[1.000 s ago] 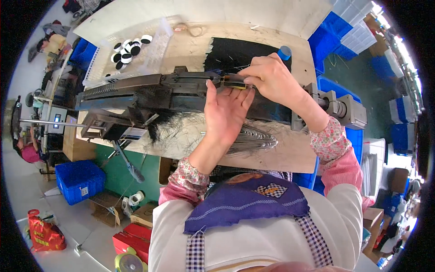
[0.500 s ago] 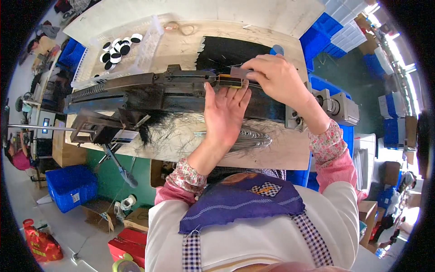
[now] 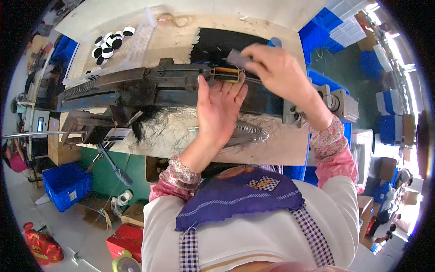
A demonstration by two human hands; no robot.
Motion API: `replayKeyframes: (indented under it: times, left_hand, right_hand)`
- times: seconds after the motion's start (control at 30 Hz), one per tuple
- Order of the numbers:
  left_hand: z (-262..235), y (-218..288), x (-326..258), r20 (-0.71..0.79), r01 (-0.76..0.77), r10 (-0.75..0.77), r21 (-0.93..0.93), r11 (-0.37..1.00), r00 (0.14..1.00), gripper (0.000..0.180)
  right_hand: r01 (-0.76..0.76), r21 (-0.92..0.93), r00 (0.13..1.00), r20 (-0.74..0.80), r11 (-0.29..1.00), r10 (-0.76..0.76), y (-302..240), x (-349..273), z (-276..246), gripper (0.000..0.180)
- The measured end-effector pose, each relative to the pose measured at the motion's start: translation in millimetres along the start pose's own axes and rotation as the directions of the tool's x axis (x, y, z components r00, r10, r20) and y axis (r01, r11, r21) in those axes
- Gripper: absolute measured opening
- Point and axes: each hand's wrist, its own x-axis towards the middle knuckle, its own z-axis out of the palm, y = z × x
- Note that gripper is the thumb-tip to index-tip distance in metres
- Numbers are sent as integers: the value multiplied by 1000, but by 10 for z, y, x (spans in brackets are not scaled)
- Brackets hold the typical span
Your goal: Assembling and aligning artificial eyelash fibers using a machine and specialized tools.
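Observation:
My left hand lies palm up against the front of a long dark metal machine, thumb apart and fingers stretched out. Its fingertips touch or lie just beside a small yellow-edged slot on the machine. Just above that slot, my right hand pinches a small flat grey plate between thumb and fingers. Behind the machine, a sheet of black bristle-like material is spread on the table. Loose dark fibres and a bundle of thin metal wires lie in front of the machine.
A clear plastic tray with several black-and-white round pieces stands at the back left. A blue round object sits beyond my right hand. A motor-like unit is at the machine's right end. Blue bins stand around the table.
My right hand has raised the grey plate up and away from the yellow-edged slot, tilting it. My left hand keeps its place at the slot. The whole view has shifted slightly.

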Motion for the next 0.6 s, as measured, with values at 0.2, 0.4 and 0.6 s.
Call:
replayKeyframes:
  times: [0.2, 0.4, 0.6]
  left_hand:
    - [106, 45, -70, -202, -13, 24, 56, 998, 979, 48]
    - [145, 82, -1, -160, -17, 45, 171, 985, 986, 42]
    - [-84, -32, 67, -145, -6, 41, 239, 971, 989, 30]
  right_hand:
    - [6, -177, 997, 72, 984, 7, -281, -55, 146, 19]
    - [41, -324, 956, 289, 945, 57, -321, 72, 182, 22]
    - [-3, -255, 990, 138, 967, 39, -266, -235, 251, 26]
